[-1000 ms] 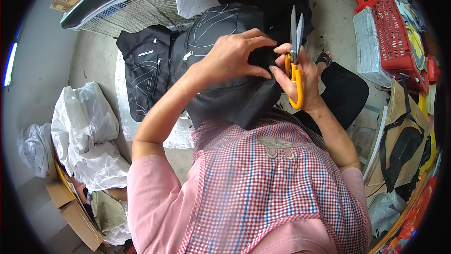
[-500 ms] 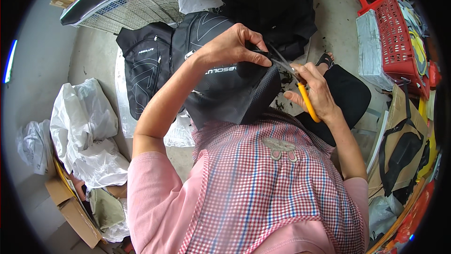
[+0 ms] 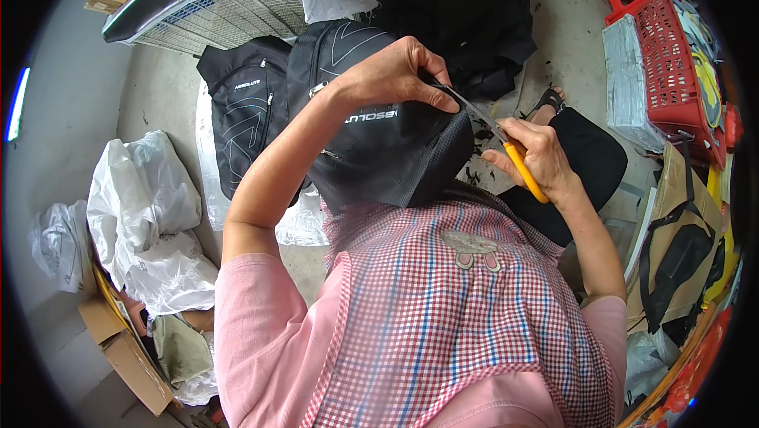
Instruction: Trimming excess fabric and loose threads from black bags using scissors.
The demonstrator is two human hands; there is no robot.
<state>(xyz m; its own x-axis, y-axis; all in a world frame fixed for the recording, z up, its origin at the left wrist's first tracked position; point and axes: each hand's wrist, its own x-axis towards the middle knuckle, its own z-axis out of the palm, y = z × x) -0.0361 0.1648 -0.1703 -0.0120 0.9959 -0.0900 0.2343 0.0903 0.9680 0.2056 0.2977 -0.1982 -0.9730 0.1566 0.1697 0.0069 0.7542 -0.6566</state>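
Note:
A black backpack [image 3: 371, 147] with zips and grey line patterns rests against my lap. My left hand [image 3: 407, 76] pinches its upper right edge between thumb and fingers. In my right hand [image 3: 538, 160] is a pair of scissors [image 3: 518, 165] with yellow handles, held with its fingers wrapped round them. The scissors' blades point up and left, their tips at the edge beside my left thumb. They look closed together. A second black backpack [image 3: 247, 104] lies to the left of the first one.
Black fabric [image 3: 451, 17] lies on the floor ahead, dark scraps near it. At right stand a red plastic basket [image 3: 672, 72], a silvery wrapped bundle [image 3: 630, 84] and cardboard [image 3: 672, 230]. White plastic bags [image 3: 146, 206] and a cardboard box [image 3: 130, 357] are at left, a wire rack [image 3: 237, 13] beyond.
The scissors' blades have come together from a spread position at the backpack's edge. My right hand has shifted slightly down and right; my left hand keeps its pinch.

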